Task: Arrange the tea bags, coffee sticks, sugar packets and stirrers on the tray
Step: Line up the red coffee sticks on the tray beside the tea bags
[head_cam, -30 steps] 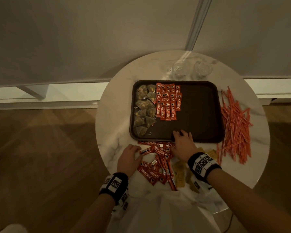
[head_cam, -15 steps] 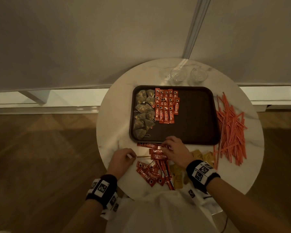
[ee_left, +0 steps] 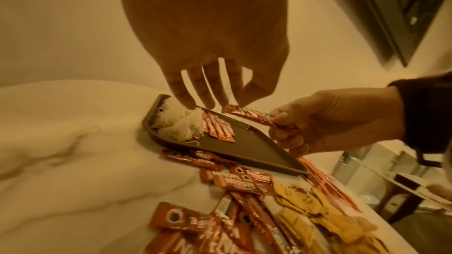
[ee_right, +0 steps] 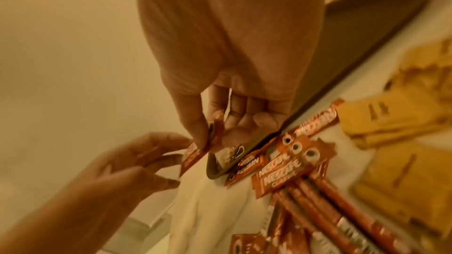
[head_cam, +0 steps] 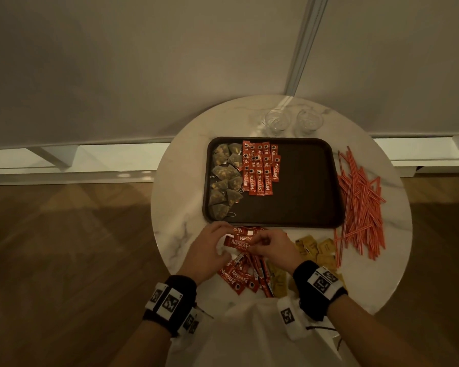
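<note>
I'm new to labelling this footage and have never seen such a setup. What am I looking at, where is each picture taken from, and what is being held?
There is no machine here: a person works with two bare hands, wearing a camera on the head and one on each wrist. The head view looks down on a round marble table. The other two look along each hand at its fingers.

On the table lies a dark tray with tea bags at its left and a block of red coffee sticks beside them. Off the tray lie loose coffee sticks, yellow sugar packets, orange stirrers and two glasses.

The right hand pinches one coffee stick by its end. The left hand reaches to its other end; whether it grips is unclear.
</note>
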Available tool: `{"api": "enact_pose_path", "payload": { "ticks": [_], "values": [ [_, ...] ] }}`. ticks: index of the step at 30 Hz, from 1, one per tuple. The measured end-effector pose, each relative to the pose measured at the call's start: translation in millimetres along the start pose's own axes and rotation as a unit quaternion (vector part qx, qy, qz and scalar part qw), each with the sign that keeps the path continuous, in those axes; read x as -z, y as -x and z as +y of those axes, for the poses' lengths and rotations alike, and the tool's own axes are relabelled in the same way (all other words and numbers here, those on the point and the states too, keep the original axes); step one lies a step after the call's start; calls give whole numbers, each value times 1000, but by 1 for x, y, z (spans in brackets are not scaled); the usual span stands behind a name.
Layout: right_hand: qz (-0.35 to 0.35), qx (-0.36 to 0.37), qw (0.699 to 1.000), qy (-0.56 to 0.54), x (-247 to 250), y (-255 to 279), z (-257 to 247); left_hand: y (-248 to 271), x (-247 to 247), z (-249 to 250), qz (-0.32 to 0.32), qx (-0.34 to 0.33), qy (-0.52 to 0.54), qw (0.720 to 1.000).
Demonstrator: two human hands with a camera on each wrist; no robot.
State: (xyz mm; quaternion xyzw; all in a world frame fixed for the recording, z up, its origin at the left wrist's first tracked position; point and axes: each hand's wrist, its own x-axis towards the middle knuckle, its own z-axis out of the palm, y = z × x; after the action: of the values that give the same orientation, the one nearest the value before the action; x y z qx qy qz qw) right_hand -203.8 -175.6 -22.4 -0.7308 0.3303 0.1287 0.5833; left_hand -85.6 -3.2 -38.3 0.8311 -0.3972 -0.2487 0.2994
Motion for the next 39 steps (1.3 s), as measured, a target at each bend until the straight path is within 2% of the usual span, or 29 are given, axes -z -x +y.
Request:
{"api": "enact_pose_path", "payload": {
  "ticks": [2,5,7,10,14,18,20,22,24,27,30,35,37,39],
  "values": [
    [-11,20,999,37,2,2,1,-5,0,12,-51,12,29,998],
    [-15,42,999,30,7,1,0,-11,-3,21,-80,27,79,993],
    [5,39,999,-14,12,-2,0,-13,-4,22,-75,58,134,986],
    [22,8,993,-115,19,-5,1,-16,-4,26,-102,120,246,956],
    [54,-34,958,-280,20,-10,8,-26,-2,32,-140,141,294,935],
    [75,-34,906,-415,17,-13,6,-34,-6,34,-85,144,327,930],
    [74,-38,905,-417,18,-15,10,-38,-9,36,-60,150,352,922],
    [57,-46,921,-382,18,-15,14,-43,-13,40,-64,146,360,919],
    [50,-53,921,-382,18,-15,16,-47,-19,43,-76,145,364,917],
    [81,-60,913,-395,23,-20,17,-55,-28,46,-101,152,384,905],
    [115,-57,924,-361,39,-29,17,-66,-34,50,-118,149,392,900],
    [100,-55,954,-276,60,-45,20,-92,-43,49,-120,148,337,922],
    [98,-60,966,-234,71,-55,24,-103,-49,43,-118,123,243,955],
    [102,-68,977,-175,89,-73,29,-116,-56,36,-109,77,95,987]
  ]
}}
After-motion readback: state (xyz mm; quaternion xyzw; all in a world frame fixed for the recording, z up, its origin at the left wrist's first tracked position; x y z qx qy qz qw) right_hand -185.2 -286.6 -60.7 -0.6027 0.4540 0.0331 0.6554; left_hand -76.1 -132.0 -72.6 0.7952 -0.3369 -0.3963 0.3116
